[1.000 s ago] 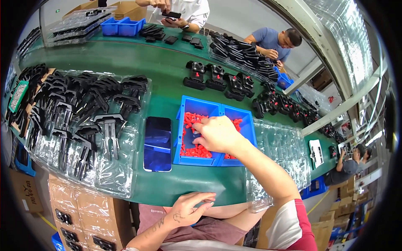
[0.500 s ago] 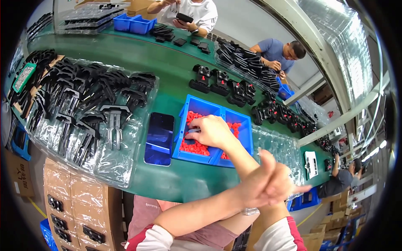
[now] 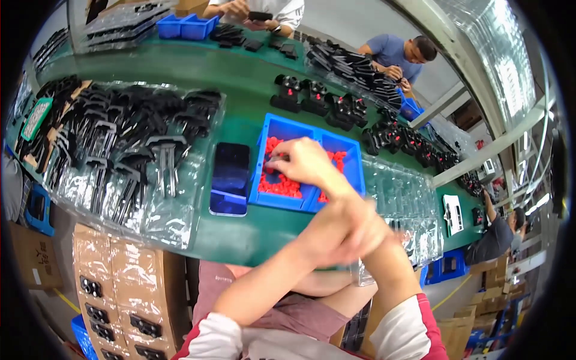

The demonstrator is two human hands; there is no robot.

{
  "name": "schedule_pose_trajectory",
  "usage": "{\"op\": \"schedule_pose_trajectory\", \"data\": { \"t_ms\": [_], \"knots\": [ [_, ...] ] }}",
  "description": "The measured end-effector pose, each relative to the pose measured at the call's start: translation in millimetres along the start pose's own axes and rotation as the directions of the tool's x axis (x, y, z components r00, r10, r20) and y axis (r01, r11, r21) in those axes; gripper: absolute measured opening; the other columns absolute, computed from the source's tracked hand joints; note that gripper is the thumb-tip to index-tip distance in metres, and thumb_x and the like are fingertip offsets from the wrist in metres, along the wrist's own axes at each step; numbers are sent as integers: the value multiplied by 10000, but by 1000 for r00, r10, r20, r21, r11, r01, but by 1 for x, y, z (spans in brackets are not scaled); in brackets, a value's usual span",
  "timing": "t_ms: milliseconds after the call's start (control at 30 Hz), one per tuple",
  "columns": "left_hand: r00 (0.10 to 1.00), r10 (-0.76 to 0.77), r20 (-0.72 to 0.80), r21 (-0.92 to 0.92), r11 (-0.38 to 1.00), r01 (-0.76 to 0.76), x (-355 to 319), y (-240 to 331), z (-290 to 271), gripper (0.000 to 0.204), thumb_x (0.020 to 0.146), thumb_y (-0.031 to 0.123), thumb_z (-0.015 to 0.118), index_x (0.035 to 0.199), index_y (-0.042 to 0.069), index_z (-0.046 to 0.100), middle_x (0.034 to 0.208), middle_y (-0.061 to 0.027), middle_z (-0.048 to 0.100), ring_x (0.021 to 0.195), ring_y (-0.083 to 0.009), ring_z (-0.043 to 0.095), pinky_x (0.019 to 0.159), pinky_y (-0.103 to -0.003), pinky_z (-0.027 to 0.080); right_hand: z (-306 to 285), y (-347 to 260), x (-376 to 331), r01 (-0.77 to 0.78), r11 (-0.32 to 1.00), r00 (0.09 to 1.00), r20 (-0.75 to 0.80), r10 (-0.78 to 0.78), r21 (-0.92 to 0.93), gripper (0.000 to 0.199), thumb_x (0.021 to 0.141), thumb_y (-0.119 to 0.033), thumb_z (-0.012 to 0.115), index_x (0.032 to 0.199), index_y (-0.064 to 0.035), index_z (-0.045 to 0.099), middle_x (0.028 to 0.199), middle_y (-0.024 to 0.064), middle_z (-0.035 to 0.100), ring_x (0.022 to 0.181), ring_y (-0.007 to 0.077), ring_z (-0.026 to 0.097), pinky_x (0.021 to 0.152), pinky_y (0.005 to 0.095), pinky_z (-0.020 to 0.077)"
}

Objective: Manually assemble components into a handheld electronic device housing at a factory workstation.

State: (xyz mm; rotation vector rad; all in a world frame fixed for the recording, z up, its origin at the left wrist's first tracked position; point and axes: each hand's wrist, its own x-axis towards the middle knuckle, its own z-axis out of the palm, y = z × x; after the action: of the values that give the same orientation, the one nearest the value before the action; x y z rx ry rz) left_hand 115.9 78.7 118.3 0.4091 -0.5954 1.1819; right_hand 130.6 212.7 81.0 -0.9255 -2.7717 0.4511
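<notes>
My right hand point(image 3: 305, 161) reaches into the left compartment of a blue two-part bin point(image 3: 285, 203), among small red plastic pieces point(image 3: 279, 186). Its thumb and fingers are curled together at the pieces; what lies between the fingertips cannot be made out. My left hand point(image 3: 351, 231) crosses over my right forearm at the wrist, smeared by motion, so its fingers are unclear. A dark phone point(image 3: 230, 174) lies just left of the bin.
Black forked plastic parts point(image 3: 165, 156) lie on a clear tray point(image 3: 174, 222) at left. Black assemblies with red pieces point(image 3: 318, 99) line the bench beyond the bin. More clear trays point(image 3: 396, 186) are at right. Two co-workers point(image 3: 393, 54) sit across; a carton point(image 3: 129, 270) stands below.
My left hand, earlier raised with thumb and a finger stretched out, has moved left onto my right forearm. My right hand stays in the bin, its fingers drawn closer together. The view has shifted slightly.
</notes>
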Motion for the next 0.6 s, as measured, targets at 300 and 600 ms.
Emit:
{"op": "schedule_pose_trajectory", "data": {
  "t_ms": [300, 600],
  "knots": [
    [411, 33, -911, 408, 211, 888, -239, 15, 17, 266, 901, 201, 660, 677, 63, 619, 568, 59, 472, 525, -59, 377, 497, -205, 342, 5, 13, 13, 161, 985, 980, -112, -167, -61, 155, 753, -213, 674, 815, -80, 723, 827, 66, 711, 726, 300, 650, 657, 380, 508],
    [-146, 899, -412, 603, 389, 696, -358, 48, 56, 175, 879, 130, 628, 966, -22, 638, 585, -41, 532, 483, -119, 475, 503, -223, 419, -6, 14, 2, 156, 916, 980, 177, -95, -370, 198, 681, -187, 653, 760, -15, 708, 753, 177, 689, 674, 370, 646, 623, 436, 512]
  ]
}}
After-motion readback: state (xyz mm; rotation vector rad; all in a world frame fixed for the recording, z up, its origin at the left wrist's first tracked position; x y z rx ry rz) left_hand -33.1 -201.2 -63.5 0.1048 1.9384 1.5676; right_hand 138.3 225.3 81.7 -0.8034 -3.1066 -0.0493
